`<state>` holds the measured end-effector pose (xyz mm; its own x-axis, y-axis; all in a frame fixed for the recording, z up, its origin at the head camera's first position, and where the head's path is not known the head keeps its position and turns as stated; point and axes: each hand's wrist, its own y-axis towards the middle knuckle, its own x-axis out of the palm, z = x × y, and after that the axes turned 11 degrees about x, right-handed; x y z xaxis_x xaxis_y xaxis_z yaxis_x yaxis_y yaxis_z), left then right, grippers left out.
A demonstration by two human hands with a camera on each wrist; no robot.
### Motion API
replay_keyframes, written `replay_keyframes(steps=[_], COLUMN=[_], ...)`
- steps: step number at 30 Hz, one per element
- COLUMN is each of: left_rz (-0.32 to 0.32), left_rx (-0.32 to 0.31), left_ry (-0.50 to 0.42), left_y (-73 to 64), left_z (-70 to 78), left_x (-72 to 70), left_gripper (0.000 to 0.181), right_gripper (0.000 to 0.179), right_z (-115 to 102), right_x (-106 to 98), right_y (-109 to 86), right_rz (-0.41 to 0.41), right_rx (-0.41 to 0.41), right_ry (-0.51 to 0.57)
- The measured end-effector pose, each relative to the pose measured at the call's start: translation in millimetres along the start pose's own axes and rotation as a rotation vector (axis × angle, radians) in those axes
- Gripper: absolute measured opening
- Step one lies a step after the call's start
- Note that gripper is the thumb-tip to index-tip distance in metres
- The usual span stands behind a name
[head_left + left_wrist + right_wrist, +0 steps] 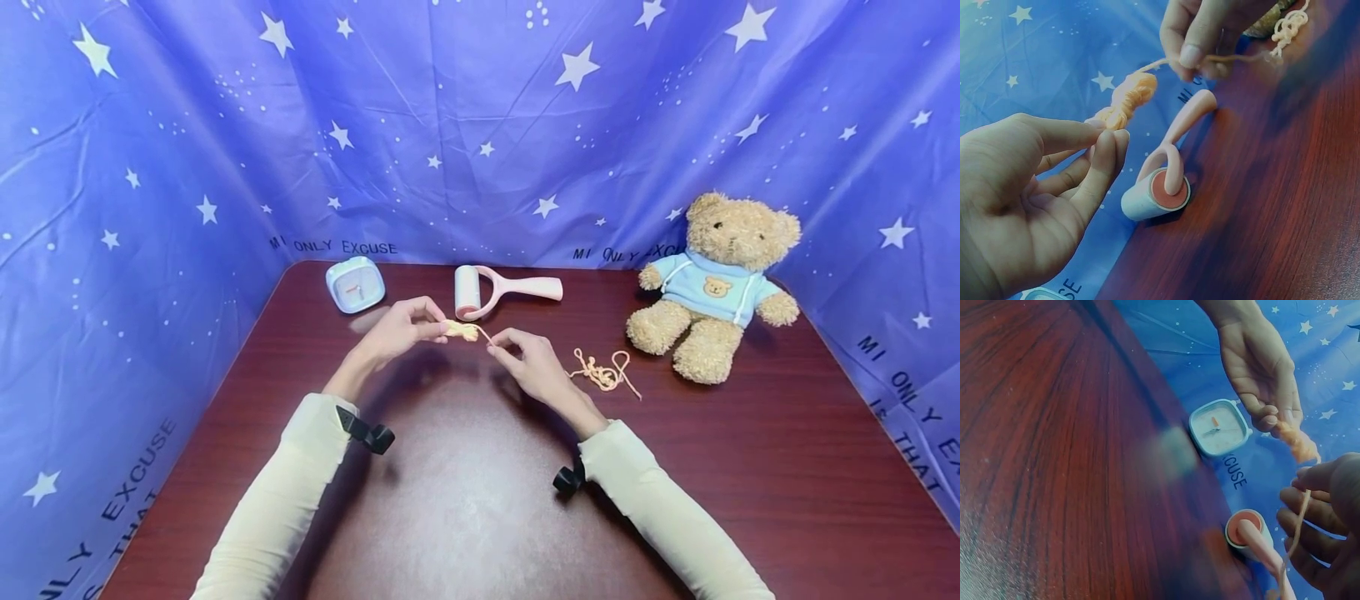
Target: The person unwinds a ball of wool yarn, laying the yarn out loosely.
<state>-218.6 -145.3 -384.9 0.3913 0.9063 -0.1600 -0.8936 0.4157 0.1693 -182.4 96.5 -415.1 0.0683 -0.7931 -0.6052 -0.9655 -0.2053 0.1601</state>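
A small wound bundle of pale orange yarn (461,331) is held above the table, its end pinched between the thumb and fingers of my left hand (401,333). In the left wrist view the bundle (1130,99) tilts up from the left fingertips. My right hand (531,364) pinches the strand that leaves the bundle's other end, a short way off. From there the strand hangs past the right fingers in the right wrist view and runs to a loose tangle of the same yarn (602,372) on the table.
Behind the hands lie a pink-handled lint roller (525,288) and a light blue square clock (356,285). A teddy bear (708,287) in a blue top sits at the back right. Starry blue cloth (465,192) walls the brown table (465,517).
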Motion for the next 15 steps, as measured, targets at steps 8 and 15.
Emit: replay_keyframes(steps=[8,15], left_rz=[0.023,0.04], left_rx=[-0.015,-0.005], left_ry=[-0.013,0.02], left_y=[1.5,0.6], left_z=[-1.8,-2.2], left_x=[-1.8,-5.3], left_gripper=[0.012,0.018], right_gripper=[0.011,0.01], right_z=[-2,5], right_x=[-14,-31], right_y=[-7.9,-14.0], right_rz=[0.052,0.077], right_rx=[-0.012,0.011], right_ry=[0.039,0.077])
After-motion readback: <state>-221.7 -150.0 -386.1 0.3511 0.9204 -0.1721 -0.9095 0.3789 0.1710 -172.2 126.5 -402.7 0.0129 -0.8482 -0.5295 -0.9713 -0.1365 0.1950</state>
